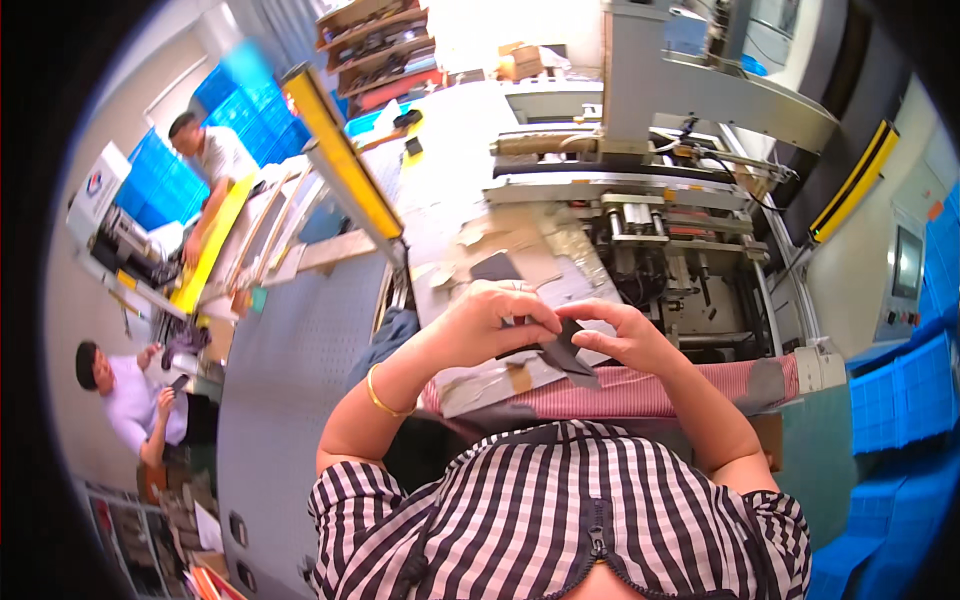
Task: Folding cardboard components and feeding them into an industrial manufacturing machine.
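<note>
Between my two hands is a dark grey folded piece, stiff and flat-sided like card; its exact kind cannot be made out. My left hand, with a ring on a finger and a gold bangle at the wrist, pinches it from the left. On its right side, my right hand grips the edge between thumb and fingers. Part of the piece is hidden behind my left fingers. Just beyond my left hand, another dark flat piece lies on the pale, worn work table.
A machine with rails and rollers stands beyond and right of my hands. Red-striped padding lines the table's near edge. A yellow post rises at the left. Blue crates are stacked right. Two people are at the left.
</note>
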Demonstrator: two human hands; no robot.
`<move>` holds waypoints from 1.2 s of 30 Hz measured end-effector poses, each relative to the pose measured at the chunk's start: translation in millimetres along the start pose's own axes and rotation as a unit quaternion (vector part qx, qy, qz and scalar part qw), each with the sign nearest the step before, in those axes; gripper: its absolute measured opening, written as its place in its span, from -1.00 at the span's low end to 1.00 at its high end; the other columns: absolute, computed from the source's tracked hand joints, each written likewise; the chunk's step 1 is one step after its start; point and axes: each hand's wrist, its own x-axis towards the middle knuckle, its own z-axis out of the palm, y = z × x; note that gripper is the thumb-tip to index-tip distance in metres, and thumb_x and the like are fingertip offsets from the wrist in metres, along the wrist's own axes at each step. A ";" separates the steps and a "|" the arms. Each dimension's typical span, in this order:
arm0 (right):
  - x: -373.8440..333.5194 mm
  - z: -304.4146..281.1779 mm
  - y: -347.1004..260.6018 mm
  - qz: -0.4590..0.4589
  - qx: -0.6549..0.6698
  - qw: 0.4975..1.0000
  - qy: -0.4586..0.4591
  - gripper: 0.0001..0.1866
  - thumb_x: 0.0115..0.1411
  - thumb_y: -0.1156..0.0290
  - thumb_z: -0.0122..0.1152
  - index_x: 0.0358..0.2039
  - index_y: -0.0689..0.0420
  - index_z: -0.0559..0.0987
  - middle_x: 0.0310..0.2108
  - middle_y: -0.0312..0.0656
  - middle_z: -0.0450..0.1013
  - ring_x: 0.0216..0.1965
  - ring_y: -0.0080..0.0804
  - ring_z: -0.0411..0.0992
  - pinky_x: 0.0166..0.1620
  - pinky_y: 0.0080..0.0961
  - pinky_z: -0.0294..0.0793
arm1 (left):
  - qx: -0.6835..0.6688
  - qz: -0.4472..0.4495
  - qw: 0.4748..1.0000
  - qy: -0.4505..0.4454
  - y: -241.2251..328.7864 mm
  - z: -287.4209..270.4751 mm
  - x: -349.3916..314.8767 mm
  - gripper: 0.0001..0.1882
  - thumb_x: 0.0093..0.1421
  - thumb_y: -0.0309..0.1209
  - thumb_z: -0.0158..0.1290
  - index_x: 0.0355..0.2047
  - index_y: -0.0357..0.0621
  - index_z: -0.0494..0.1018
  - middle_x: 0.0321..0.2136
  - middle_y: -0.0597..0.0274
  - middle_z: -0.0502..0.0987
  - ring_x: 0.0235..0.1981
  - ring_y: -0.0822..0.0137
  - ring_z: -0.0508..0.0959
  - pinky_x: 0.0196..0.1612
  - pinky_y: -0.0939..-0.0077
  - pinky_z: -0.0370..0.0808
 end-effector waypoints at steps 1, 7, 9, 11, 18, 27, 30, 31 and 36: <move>-1.4 -9.0 5.1 0.001 0.017 1.000 0.023 -0.59 0.17 0.29 0.30 0.01 0.15 0.54 -0.08 -0.13 0.53 -0.02 -0.23 0.45 0.10 -0.35 0.38 | 0.009 0.012 1.000 -0.024 -3.5 -0.1 13.6 -0.88 0.07 -0.52 0.24 -0.34 -0.16 0.60 -0.42 0.27 0.61 -0.35 0.33 0.57 -0.23 0.46 0.50; 15.0 -64.8 25.9 -0.031 -0.104 0.984 0.140 -0.44 0.05 0.27 0.39 0.08 0.13 0.50 -0.06 -0.19 0.52 0.00 -0.26 0.40 0.12 -0.34 0.36 | 0.072 0.014 0.996 -0.041 -68.6 7.2 75.4 -0.75 -0.04 -0.41 0.36 -0.32 -0.09 0.59 -0.18 0.20 0.53 -0.08 0.21 0.48 0.02 0.31 0.41; 25.0 -80.2 37.0 -0.072 -0.185 0.965 0.169 -0.41 0.04 0.25 0.40 0.09 0.12 0.49 -0.06 -0.20 0.53 -0.01 -0.25 0.39 0.11 -0.34 0.37 | 0.067 -0.004 0.998 0.006 -90.3 15.3 90.9 -0.68 -0.10 -0.38 0.40 -0.30 -0.06 0.59 -0.12 0.20 0.49 -0.01 0.17 0.43 0.09 0.27 0.36; 36.9 -96.1 49.9 -0.073 -0.200 0.961 0.178 -0.39 0.04 0.21 0.40 0.10 0.10 0.49 -0.09 -0.18 0.52 -0.01 -0.21 0.38 0.11 -0.29 0.34 | 0.079 0.015 0.997 0.015 -107.6 18.4 108.2 -0.64 -0.11 -0.39 0.40 -0.26 -0.06 0.58 -0.14 0.21 0.50 0.01 0.17 0.42 0.10 0.26 0.36; 97.7 -190.0 61.5 -0.098 -0.296 0.934 0.175 -0.36 0.11 0.30 0.35 0.19 0.13 0.38 -0.10 -0.16 0.50 -0.04 -0.26 0.41 0.09 -0.34 0.36 | 0.113 0.087 0.979 0.148 -144.9 -4.3 203.3 -0.50 -0.07 -0.47 0.35 -0.06 -0.12 0.52 -0.12 0.20 0.53 -0.02 0.21 0.47 0.03 0.40 0.44; 225.0 -340.3 122.9 -0.070 -0.085 0.976 0.186 -0.32 0.16 0.29 0.37 0.19 0.32 0.30 -0.17 -0.05 0.58 -0.14 -0.44 0.53 -0.02 -0.57 0.49 | -0.074 -0.013 0.978 0.193 -203.8 -78.2 372.0 -0.27 0.02 -0.36 0.36 0.18 -0.19 0.31 -0.24 0.19 0.61 -0.31 0.47 0.58 -0.29 0.58 0.55; 231.4 -345.0 103.4 -0.076 -0.234 0.953 0.175 -0.36 0.16 0.32 0.36 0.20 0.21 0.33 -0.14 -0.12 0.57 -0.12 -0.45 0.51 0.01 -0.53 0.46 | 0.042 0.021 0.987 0.153 -202.6 -90.8 386.9 -0.15 -0.06 -0.20 0.41 0.22 -0.10 0.27 -0.17 0.13 0.59 -0.17 0.34 0.57 -0.14 0.42 0.54; 228.9 -345.0 99.0 -0.070 -0.326 0.927 0.174 -0.37 0.17 0.38 0.34 0.23 0.11 0.33 -0.13 -0.19 0.55 -0.10 -0.44 0.50 0.05 -0.52 0.42 | 0.040 0.023 0.987 0.154 -203.1 -86.4 387.2 -0.15 -0.06 -0.20 0.41 0.22 -0.10 0.27 -0.17 0.13 0.59 -0.17 0.34 0.57 -0.14 0.42 0.54; 181.2 -249.7 66.1 -0.171 0.035 0.895 0.411 -0.55 0.30 0.18 0.17 0.06 0.23 0.47 -0.24 -0.22 0.55 -0.17 -0.50 0.47 0.02 -0.53 0.41 | 0.082 -0.019 0.972 0.221 -174.1 -63.0 289.7 -0.07 -0.02 -0.18 0.39 0.29 -0.04 0.15 0.17 0.10 0.38 0.06 0.23 0.46 0.08 0.31 0.46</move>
